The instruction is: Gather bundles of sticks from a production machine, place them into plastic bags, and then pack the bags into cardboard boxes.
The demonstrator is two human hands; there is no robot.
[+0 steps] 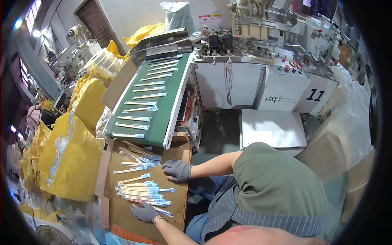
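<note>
My left hand (145,212), in a grey glove with a bracelet at the wrist, lies flat with fingers spread on the near end of a neat stack of paper-wrapped chopstick packets (141,192). The stack rests on a brown cardboard tray (179,212). My right hand (177,170), also grey-gloved, rests on the cardboard with bent fingers, just right of several loose packets (136,161) that have dropped off the belt. It holds nothing that I can see. A green conveyor belt (161,116) carries a row of single packets down toward the tray.
A grey packing machine (261,61) stands behind the belt, with a white cabinet (271,128) below it. Yellow sacks (71,159) pile up on the left beside the tray. My lap, apron and green shirt (277,183) fill the lower right.
</note>
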